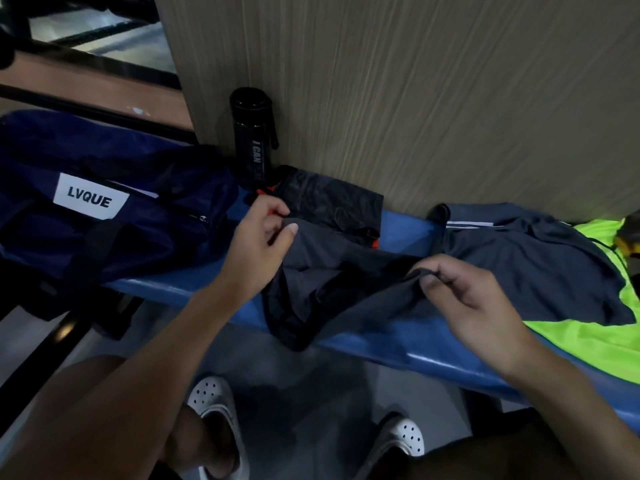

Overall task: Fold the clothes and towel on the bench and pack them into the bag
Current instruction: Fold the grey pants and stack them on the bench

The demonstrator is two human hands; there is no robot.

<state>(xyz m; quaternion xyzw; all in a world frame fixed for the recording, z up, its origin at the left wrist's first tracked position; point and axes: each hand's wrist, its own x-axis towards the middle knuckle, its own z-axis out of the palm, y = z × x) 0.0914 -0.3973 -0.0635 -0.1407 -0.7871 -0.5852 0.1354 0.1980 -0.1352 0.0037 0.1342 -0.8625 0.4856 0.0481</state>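
A dark grey garment [322, 282] lies crumpled across the blue bench [415, 344] and hangs over its front edge. My left hand [263, 237] pinches its upper left edge. My right hand [464, 289] pinches its right edge. Behind it, against the wall, sits a folded black garment with orange trim [332, 202]. A navy bag [104, 216] with a white LVQUE label rests on the bench's left end. To the right lie a dark grey shirt with white stripes [526, 265] and a neon green cloth [588, 337] under it.
A black water bottle [252, 140] stands against the wood-grain wall [415, 98] between bag and folded garment. My feet in white perforated shoes [211, 396] stand on the grey floor below the bench. Black metal bars [38, 358] run at the left.
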